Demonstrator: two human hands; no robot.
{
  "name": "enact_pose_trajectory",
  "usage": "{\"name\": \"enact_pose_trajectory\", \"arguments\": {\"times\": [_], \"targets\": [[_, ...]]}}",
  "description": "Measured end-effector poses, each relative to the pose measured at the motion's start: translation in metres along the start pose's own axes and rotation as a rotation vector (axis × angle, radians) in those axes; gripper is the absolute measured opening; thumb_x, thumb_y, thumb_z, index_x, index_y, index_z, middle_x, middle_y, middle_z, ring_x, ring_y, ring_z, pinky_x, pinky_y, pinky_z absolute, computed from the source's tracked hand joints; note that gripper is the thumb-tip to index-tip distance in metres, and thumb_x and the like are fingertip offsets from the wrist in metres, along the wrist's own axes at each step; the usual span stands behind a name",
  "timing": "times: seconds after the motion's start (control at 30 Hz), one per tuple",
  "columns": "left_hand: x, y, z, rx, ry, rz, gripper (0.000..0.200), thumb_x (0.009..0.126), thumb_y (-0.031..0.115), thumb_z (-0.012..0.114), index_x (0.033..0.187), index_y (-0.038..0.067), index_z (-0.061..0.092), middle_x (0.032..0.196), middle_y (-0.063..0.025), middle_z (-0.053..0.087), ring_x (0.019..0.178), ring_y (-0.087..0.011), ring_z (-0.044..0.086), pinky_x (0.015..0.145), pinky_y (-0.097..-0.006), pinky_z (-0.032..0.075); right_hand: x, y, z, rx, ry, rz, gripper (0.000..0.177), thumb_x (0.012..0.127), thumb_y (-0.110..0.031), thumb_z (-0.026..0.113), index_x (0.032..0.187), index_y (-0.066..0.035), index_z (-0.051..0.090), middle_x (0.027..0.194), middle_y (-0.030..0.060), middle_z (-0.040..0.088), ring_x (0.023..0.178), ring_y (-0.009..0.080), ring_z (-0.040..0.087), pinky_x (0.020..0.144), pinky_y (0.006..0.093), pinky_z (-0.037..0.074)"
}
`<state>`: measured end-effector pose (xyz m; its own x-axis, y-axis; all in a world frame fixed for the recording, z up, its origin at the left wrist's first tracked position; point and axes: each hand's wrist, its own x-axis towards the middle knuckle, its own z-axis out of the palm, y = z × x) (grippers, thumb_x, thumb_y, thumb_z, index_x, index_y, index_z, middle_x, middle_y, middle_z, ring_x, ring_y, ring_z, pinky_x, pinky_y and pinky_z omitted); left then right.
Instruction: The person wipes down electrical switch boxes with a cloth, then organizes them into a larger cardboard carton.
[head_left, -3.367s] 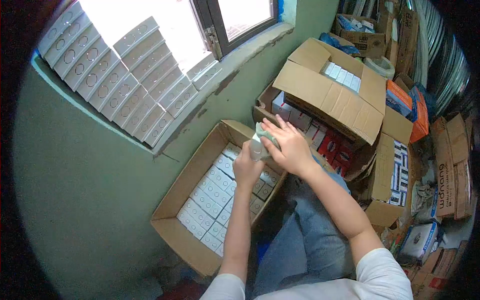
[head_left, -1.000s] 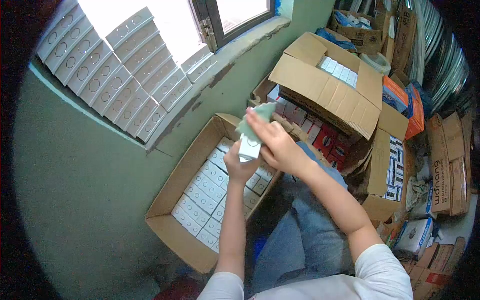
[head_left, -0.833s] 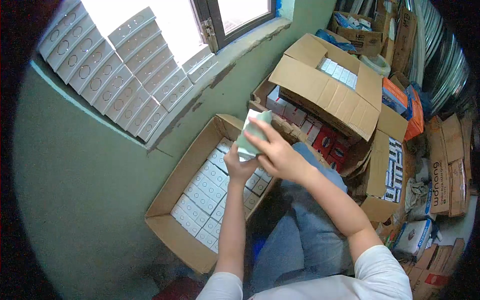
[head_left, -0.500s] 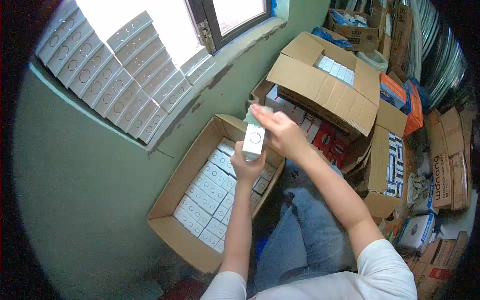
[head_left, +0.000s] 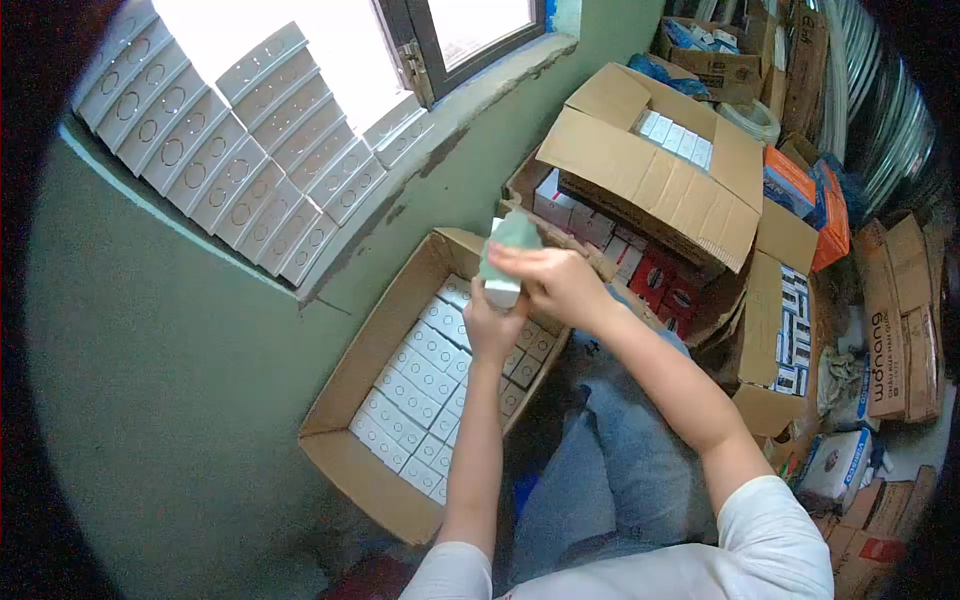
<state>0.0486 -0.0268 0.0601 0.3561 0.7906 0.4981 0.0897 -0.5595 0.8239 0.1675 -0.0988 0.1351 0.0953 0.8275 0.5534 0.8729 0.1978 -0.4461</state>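
**White block held between your two hands, green cloth over it**

Largest first: green wall [head_left: 180, 370], with rows of pale, ring-marked blocks [head_left: 205, 150] lined up along the window ledge. They lie flush, presumably to save room and keep their marked faces visible. Right of the wall, a flapped carton [head_left: 660, 180] sits tilted above other stock. Nearer you, an open carton [head_left: 365, 490] holds white boxes [head_left: 410, 380] in tight rows, likely so they cannot shift.

Your left hand [head_left: 493, 328] has its fingers closed around the lower end of the white block [head_left: 503, 292], above the open carton; that low grip seems meant to leave the upper part accessible. Your right hand [head_left: 568, 285] presses the green cloth [head_left: 513, 238] onto it, fingers nearly together; the thumb's exact position: cannot tell.
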Motion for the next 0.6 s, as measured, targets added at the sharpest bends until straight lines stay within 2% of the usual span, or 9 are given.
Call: {"name": "enact_pose_trajectory", "arguments": {"times": [0.07,0.17,0.2,0.23,0.3,0.4,0.5,0.53,0.6], "targets": [[0.002,-0.033,0.002,-0.141,0.018,-0.025,0.043,0.073,0.026,0.080,0.101,0.008,0.053,0.081,-0.0167,0.067,0.075,-0.0386,0.068,0.062,-0.0439,0.053,-0.004,-0.009,0.001,0.076,-0.152,-0.046,0.050,0.076,-0.008,0.062,0.123,-0.025,0.065,0.124,0.0009,0.064,0.093,0.0263,0.069,0.079,0.0380,0.057],[0.003,-0.048,-0.003,-0.153,0.025,-0.089,0.043,0.074,0.026,0.081,0.101,0.007,0.054,0.081,-0.0153,0.067,0.075,-0.0343,0.069,0.064,-0.0419,0.054,0.001,-0.013,-0.003,-0.014,-0.105,-0.042,0.052,0.077,-0.010,0.063,0.127,-0.027,0.062,0.123,0.0001,0.065,0.092,0.0257,0.069,0.077,0.0372,0.057],[0.005,-0.024,-0.011,-0.013,0.011,-0.010,0.042,0.074,0.026,0.081,0.100,0.006,0.054,0.081,-0.0148,0.067,0.075,-0.0319,0.069,0.064,-0.0406,0.054,0.005,-0.011,-0.008,-0.102,-0.128,0.050,0.052,0.080,-0.011,0.061,0.131,-0.026,0.059,0.126,0.0007,0.063,0.094,0.0261,0.069,0.077,0.0367,0.058],[0.004,-0.010,-0.014,0.126,-0.004,0.071,0.042,0.075,0.026,0.081,0.099,0.005,0.054,0.081,-0.0143,0.068,0.074,-0.0296,0.070,0.065,-0.0393,0.054,0.008,-0.002,-0.008,-0.091,-0.025,0.062,0.051,0.083,-0.012,0.057,0.133,-0.023,0.058,0.131,0.0014,0.060,0.098,0.0261,0.068,0.079,0.0372,0.058],[-0.002,-0.008,-0.009,0.092,-0.037,0.082,0.041,0.073,0.024,0.082,0.098,0.006,0.055,0.080,-0.0139,0.068,0.075,-0.0313,0.070,0.065,-0.0390,0.054,0.009,0.008,-0.011,-0.113,0.036,0.139,0.052,0.084,-0.011,0.054,0.135,-0.020,0.055,0.138,0.0014,0.054,0.103,0.0257,0.066,0.081,0.0376,0.057],[-0.003,-0.011,-0.006,0.083,-0.050,0.121,0.041,0.073,0.023,0.082,0.098,0.005,0.055,0.081,-0.0135,0.068,0.075,-0.0317,0.070,0.065,-0.0379,0.054,0.002,0.006,-0.011,-0.078,0.001,0.068,0.055,0.084,-0.011,0.052,0.138,-0.022,0.051,0.141,0.0008,0.051,0.104,0.0257,0.066,0.082,0.0379,0.057],[0.008,-0.014,-0.006,-0.006,0.029,0.115,0.040,0.072,0.020,0.083,0.097,0.005,0.055,0.082,-0.0126,0.068,0.074,-0.0298,0.070,0.064,-0.0369,0.054,-0.007,-0.015,-0.009,0.031,-0.193,0.031,0.058,0.083,-0.010,0.053,0.139,-0.023,0.050,0.141,0.0003,0.051,0.102,0.0264,0.066,0.082,0.0385,0.057],[0.011,-0.011,-0.010,0.085,0.035,0.199,0.044,0.071,0.021,0.082,0.100,0.005,0.053,0.078,-0.0140,0.066,0.071,-0.0350,0.068,0.060,-0.0413,0.054,-0.008,-0.017,-0.006,0.065,-0.173,0.034,0.058,0.081,-0.011,0.054,0.138,-0.024,0.052,0.140,-0.0004,0.052,0.100,0.0267,0.067,0.082,0.0390,0.058],[0.007,-0.009,-0.009,0.052,0.011,0.111,0.045,0.071,0.022,0.083,0.099,0.005,0.053,0.077,-0.0141,0.066,0.070,-0.0353,0.068,0.059,-0.0417,0.054,-0.003,-0.015,-0.008,-0.013,-0.119,0.107,0.056,0.082,-0.011,0.054,0.137,-0.023,0.052,0.140,-0.0002,0.053,0.100,0.0267,0.067,0.081,0.0389,0.058]]}}
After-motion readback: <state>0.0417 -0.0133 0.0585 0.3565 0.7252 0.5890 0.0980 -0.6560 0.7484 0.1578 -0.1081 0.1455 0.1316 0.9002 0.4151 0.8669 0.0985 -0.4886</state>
